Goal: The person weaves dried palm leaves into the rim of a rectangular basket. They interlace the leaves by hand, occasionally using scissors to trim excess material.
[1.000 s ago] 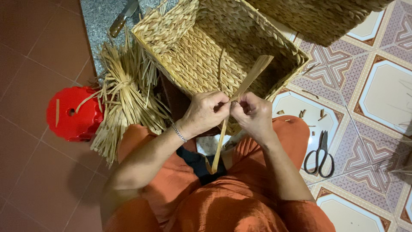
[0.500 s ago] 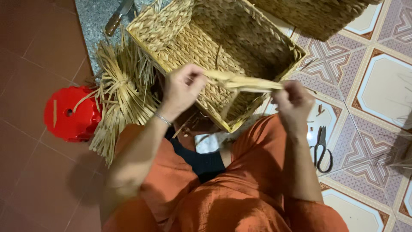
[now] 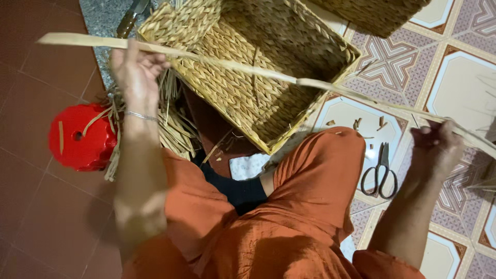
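Black scissors [image 3: 380,174] on patterned tiles; red stool [image 3: 80,137].

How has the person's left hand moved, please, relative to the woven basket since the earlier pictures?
Yes. The left hand has swung outward from near the basket's front edge to beyond its left corner, drawing the long straw strip taut toward the red stool.

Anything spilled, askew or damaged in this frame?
Small cut bits of fibre lie scattered on the tiled floor near the scissors. A loose strand hangs inside the basket. Both hands hold one long strip stretched across it; nothing looks broken.
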